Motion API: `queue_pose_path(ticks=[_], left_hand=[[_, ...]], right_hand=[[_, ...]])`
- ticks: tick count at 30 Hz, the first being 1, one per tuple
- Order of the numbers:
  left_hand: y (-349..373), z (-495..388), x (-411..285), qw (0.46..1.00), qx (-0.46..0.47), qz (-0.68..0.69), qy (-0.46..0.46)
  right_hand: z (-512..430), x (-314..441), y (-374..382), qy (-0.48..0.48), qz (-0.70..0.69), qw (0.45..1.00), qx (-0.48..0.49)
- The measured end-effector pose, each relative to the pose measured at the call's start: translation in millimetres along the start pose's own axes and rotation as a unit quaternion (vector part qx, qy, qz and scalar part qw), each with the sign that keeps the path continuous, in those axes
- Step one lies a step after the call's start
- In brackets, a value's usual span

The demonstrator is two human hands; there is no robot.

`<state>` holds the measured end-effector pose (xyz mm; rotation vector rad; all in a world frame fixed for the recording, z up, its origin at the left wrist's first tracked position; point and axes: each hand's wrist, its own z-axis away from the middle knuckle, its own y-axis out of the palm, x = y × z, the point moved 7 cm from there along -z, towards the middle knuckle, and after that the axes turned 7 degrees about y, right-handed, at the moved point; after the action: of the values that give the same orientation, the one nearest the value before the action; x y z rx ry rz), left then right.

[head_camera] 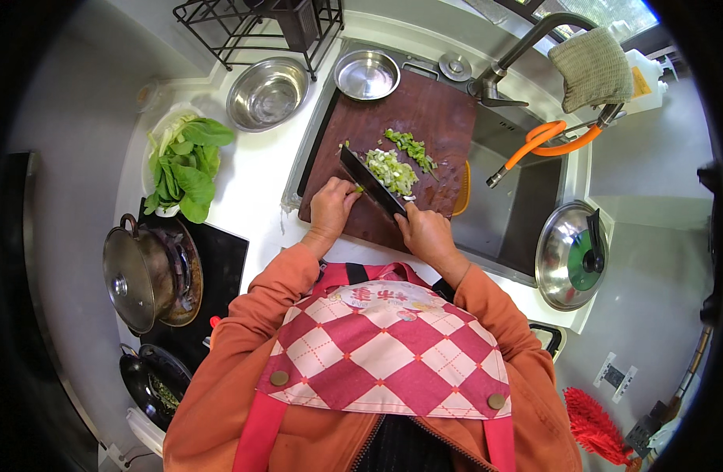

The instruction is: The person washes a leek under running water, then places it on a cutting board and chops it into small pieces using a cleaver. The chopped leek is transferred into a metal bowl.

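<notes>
My right hand (425, 232) grips the handle of a kitchen knife (370, 182), its dark broad blade slanting across a brown wooden cutting board (349, 130). To the left of the blade, my left hand (333, 205) pinches a small green piece (358, 189) between thumb and fingers, close to the steel. A pile of chopped pale-green stalks (392, 171) lies just right of the blade. Beyond it is a looser strip of chopped greens (412, 147). A shallow steel dish (367, 75) sits at the board's far left corner.
The board lies over part of a steel sink (485, 194), with a faucet (491, 79) behind and an orange hose (535, 138) over the basin. At left are a steel bowl (268, 94), leafy greens (187, 159) and a lidded pot (137, 280). A pan lid (565, 256) stands at right.
</notes>
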<state>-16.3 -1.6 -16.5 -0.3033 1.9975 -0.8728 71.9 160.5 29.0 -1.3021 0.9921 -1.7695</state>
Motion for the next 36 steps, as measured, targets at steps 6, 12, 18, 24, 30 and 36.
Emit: queue_pose_path(ticks=[6,12,18,24,30,36], left_hand=[[2.6,1.8,-1.5,0.999,0.017,-0.045,0.022],[0.9,3.1,-9.0,0.997,0.002,-0.035,0.064],[-2.1,5.1,-8.4,0.997,0.021,-0.056,0.057],[-1.0,-0.4,-3.9,0.996,0.035,-0.065,0.055],[-2.9,0.6,-4.7,0.997,0.025,-0.036,0.059],[-8.7,5.8,-3.9,0.998,0.018,-0.02,0.064]], right_hand=[[-8.3,16.9,21.4,-0.003,0.013,1.0,0.003],[-11.5,3.6,5.8,0.014,-0.022,0.999,-0.032],[8.3,6.4,3.8,-0.001,-0.02,1.0,0.007],[0.7,10.3,18.7,0.01,-0.024,0.999,0.028],[-14.7,7.0,15.9,0.015,-0.026,1.0,0.005],[-6.9,6.0,3.5,0.011,-0.02,1.0,0.02]])
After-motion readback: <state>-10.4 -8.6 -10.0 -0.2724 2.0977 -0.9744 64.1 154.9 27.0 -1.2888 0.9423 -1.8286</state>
